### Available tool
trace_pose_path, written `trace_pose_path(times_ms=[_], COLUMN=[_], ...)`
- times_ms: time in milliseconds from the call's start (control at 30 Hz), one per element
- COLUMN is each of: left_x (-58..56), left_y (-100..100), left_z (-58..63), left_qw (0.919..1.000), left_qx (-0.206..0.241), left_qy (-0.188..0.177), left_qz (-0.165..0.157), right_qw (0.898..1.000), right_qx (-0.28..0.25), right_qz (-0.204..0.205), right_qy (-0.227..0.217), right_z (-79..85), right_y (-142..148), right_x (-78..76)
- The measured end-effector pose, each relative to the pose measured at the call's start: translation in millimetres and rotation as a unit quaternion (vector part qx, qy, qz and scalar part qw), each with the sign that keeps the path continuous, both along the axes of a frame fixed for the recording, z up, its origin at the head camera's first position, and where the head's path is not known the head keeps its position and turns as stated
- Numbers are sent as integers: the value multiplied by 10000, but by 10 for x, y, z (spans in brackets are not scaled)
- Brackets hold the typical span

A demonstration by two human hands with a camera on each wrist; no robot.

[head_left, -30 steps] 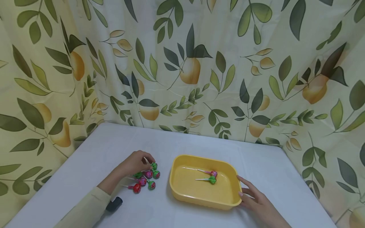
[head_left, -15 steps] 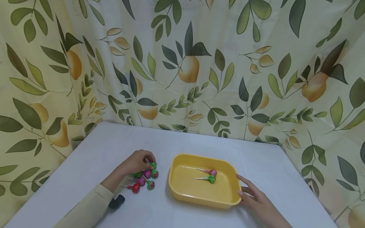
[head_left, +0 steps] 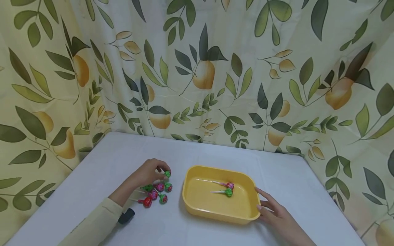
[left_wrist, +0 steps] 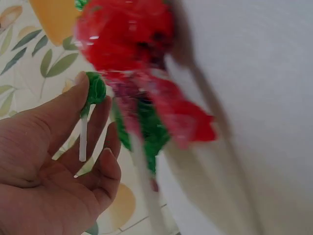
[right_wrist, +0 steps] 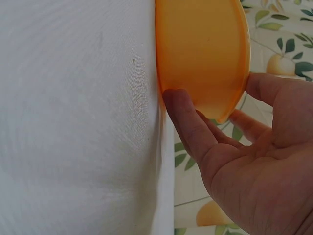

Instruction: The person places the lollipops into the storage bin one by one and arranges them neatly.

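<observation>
In the head view my left hand (head_left: 151, 172) pinches a green-wrapped lollipop (head_left: 167, 174) just beyond a small pile. The left wrist view shows its white stick (left_wrist: 83, 139) pointing down from my thumb and fingertips. Below the hand lie a red lollipop (head_left: 147, 202), pink ones (head_left: 153, 194) and green ones (head_left: 163, 198); the red one looms blurred and close in the left wrist view. My right hand (head_left: 275, 215) holds the right end of a yellow tray (head_left: 215, 216), thumb at its rim, fingers against the outer wall.
Inside the tray lie a pink lollipop (head_left: 230, 185) and a green lollipop (head_left: 228, 192), sticks pointing left. A small black object (head_left: 126, 216) shows beside the left sleeve (head_left: 92, 223). The white-covered table (head_left: 135, 147) meets a leaf-and-fruit patterned curtain (head_left: 197, 68) behind.
My left hand has moved slightly up and to the right, bringing the pinched green lollipop away from the pile. My right hand and the tray have stayed put.
</observation>
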State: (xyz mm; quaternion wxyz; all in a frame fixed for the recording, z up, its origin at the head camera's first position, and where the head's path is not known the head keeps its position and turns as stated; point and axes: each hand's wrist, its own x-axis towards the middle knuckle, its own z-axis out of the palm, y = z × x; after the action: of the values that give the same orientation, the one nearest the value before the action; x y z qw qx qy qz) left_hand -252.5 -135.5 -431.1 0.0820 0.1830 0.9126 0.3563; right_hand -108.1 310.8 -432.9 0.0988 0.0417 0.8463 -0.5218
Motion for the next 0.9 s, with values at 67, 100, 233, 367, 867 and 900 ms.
trace_pose_path(times_ms=[67, 100, 233, 367, 867, 900], left_x=[4, 7, 16, 19, 27, 34], left_y=[10, 16, 59, 124, 442, 466], left_z=[39, 61, 154, 242, 508, 515], left_qw=[9999, 9998, 9988, 9974, 9885, 9884], left_qx=[-7, 2, 7, 37, 445, 459], left_qy=[104, 140, 288, 376, 704, 710], left_qz=[-112, -153, -384, -612, -1259, -1263], right_qw=[10000, 9999, 9995, 9991, 9992, 9993], right_qx=[27, 31, 74, 85, -2, -7], right_qz=[-45, -109, -232, -308, -325, -301], right_qy=[-30, -84, -193, -271, -231, -210], right_z=[-3, -1, 5, 14, 12, 12], right_y=[-1, -5, -19, -31, -21, -22], right_x=[-12, -17, -31, -23, 3, 4])
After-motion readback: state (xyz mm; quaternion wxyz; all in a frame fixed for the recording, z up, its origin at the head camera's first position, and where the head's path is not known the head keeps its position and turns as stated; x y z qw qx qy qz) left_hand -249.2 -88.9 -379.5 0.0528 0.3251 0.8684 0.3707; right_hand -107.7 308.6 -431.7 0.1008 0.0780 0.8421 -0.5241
